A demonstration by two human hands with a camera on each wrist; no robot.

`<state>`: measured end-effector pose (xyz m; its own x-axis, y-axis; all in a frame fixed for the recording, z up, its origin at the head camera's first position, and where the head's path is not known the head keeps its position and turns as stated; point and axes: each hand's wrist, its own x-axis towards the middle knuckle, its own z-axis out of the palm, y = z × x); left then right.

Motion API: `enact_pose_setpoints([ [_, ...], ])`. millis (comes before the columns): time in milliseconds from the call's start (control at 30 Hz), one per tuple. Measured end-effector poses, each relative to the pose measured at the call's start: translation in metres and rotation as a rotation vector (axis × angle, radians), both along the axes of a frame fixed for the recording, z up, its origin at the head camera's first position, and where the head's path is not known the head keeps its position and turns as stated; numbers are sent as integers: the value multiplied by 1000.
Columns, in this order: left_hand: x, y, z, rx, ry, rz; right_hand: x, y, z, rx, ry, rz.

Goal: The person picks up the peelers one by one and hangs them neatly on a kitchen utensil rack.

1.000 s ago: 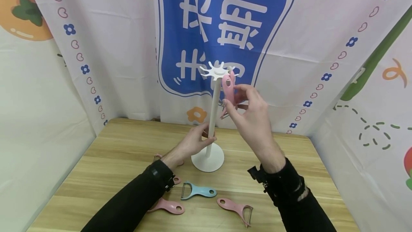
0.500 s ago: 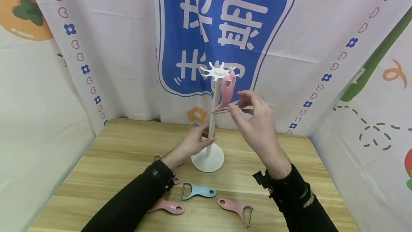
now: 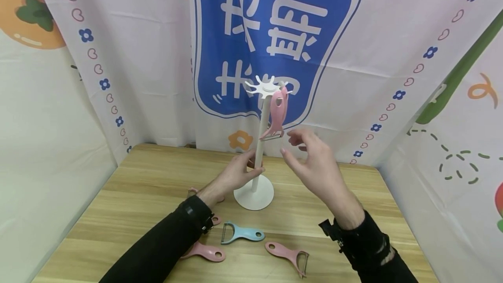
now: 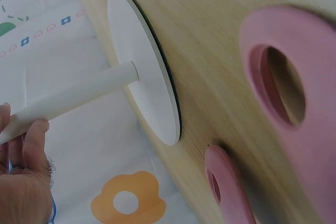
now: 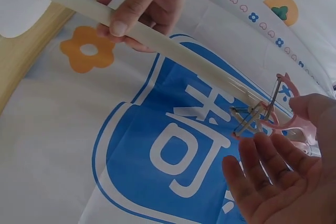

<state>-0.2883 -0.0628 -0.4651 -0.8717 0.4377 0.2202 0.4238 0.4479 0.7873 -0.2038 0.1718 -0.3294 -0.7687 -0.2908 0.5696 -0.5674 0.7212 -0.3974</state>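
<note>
A white stand [image 3: 253,200] with a ring of hooks [image 3: 266,86] on top stands upright on the table. My left hand [image 3: 235,173] grips its pole [image 4: 79,95] low down, thumb and fingers around it. From a right-side hook hangs a pink peeler [image 3: 279,110], blade end down, with another pink peeler [image 3: 284,92] partly hidden behind it. Just right of the hanging peelers is my right hand [image 3: 314,160], fingers loosely bent and holding nothing. In the right wrist view, blades [image 5: 249,119] of the hung peelers show beyond the fingertips.
On the wooden table [image 3: 334,226] lie a blue peeler [image 3: 247,233], a pink peeler [image 3: 284,251] to its right and another pink peeler [image 3: 207,251] to its left. More pink pieces [image 3: 216,219] show partly behind the left forearm. A printed cloth [image 3: 157,77] hangs behind.
My right hand has let go of the pink peeler and drawn back down and right. The peeler now hangs from the hook, its blade end turned toward the pole. The left hand stays put.
</note>
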Motion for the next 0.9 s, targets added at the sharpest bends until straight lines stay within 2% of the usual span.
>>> enact_pose_setpoints([
  [333, -1, 0, -1, 3, 14, -4, 4, 3, -17, 127, -176, 36],
  [667, 1, -1, 0, 11, 2, -3, 3, 0, -44, 273, -227, 71],
  [900, 1, 0, 0, -3, 5, 2, 5, -3, -61, 377, -243, 149],
])
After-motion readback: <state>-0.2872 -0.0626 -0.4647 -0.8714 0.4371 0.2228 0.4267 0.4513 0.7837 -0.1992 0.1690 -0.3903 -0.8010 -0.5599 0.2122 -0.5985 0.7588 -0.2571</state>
